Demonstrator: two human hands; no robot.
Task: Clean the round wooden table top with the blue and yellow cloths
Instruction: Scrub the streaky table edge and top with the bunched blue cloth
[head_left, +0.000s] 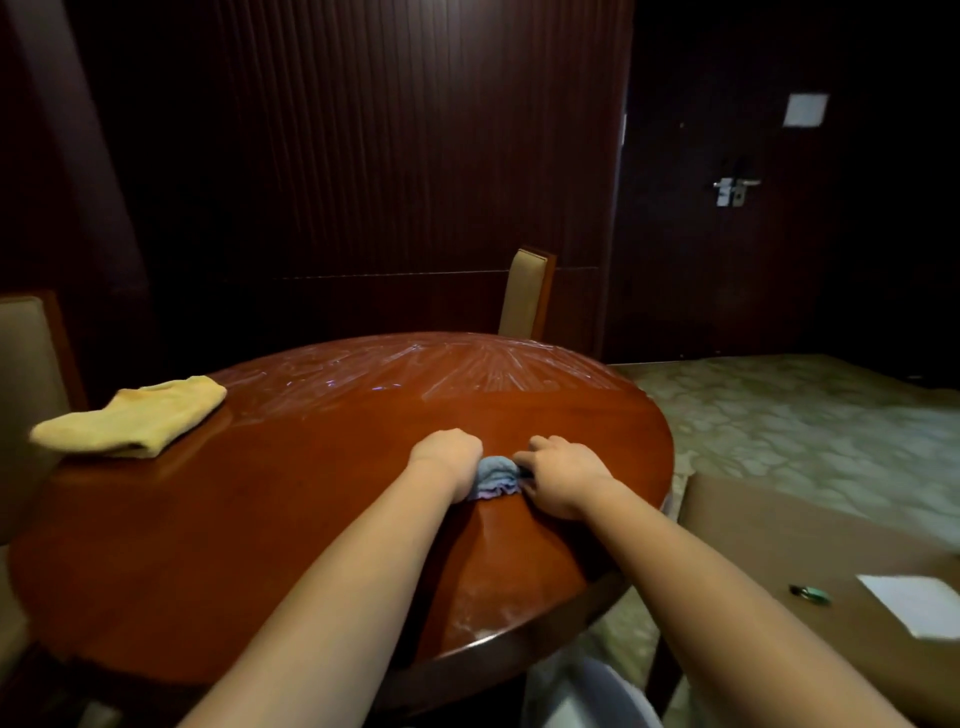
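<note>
A round reddish wooden table top (291, 499) fills the middle of the head view, with wet streaks shining on its far half. A small bunched blue cloth (496, 477) lies on the table right of centre. My left hand (447, 456) grips its left side and my right hand (558, 475) grips its right side, so most of the cloth is hidden between them. A folded yellow cloth (132, 418) rests on the table's far left edge, apart from both hands.
A padded chair (527, 293) stands behind the table and another chair (31, 374) at the left. At the right is a brown surface (810, 551) holding a white paper (922, 605) and a small green object (809, 593). A dark door with a handle (735, 188) is far right.
</note>
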